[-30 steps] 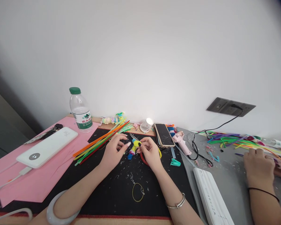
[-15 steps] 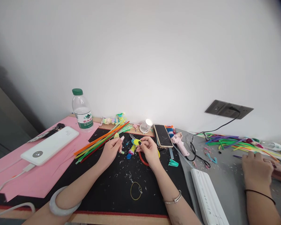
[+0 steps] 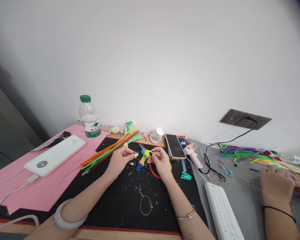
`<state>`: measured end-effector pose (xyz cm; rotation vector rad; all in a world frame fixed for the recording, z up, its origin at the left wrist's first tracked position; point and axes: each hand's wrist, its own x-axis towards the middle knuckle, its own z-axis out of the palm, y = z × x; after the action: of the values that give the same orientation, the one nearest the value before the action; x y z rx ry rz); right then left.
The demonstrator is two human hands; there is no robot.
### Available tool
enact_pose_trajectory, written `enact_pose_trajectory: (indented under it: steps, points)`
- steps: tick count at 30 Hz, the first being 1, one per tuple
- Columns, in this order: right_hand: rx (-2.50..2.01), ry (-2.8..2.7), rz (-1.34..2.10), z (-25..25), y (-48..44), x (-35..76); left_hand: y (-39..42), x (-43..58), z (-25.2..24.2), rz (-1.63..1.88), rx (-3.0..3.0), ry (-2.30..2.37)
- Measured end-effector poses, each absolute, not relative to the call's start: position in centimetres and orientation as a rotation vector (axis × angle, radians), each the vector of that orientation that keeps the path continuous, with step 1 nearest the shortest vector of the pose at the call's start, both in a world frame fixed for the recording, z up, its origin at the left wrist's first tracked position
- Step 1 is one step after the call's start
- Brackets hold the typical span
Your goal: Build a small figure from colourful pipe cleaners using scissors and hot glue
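Observation:
My right hand (image 3: 162,163) pinches the yellow end of a small fuzzy pipe-cleaner figure (image 3: 142,160), close to a black dot on it. The figure is yellow, pink and blue, and its blue end points toward me. My left hand (image 3: 120,162) is closed, thumb and index finger meeting just left of the figure; what lies between them is too small to name. Scissors with red and yellow handles (image 3: 155,172) lie partly under my right hand, their blades beyond the figure. A small greenish tuft (image 3: 131,163) rests below my left fingertips.
Pipe cleaners (image 3: 107,153) lie left, with a water bottle (image 3: 90,118) and white power bank (image 3: 55,155) beyond. Right are a paper cup (image 3: 157,136), a phone (image 3: 175,146), a pink glue gun (image 3: 193,156), a white power strip (image 3: 222,210) and another person's hand (image 3: 276,183).
My left fingertips have moved right and slightly down, nearer the figure. My right hand keeps its pinch on the figure. The whole view has shifted slightly.

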<state>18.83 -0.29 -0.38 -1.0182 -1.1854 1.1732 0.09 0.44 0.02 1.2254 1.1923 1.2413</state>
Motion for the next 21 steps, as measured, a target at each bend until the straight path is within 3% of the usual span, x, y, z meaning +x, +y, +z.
enact_pose_trajectory:
  steps: [21]
  points:
    - [-0.994,-1.174,1.154,-0.52,0.21,18.62,0.06,-0.06,0.28,1.183,1.337,1.052]
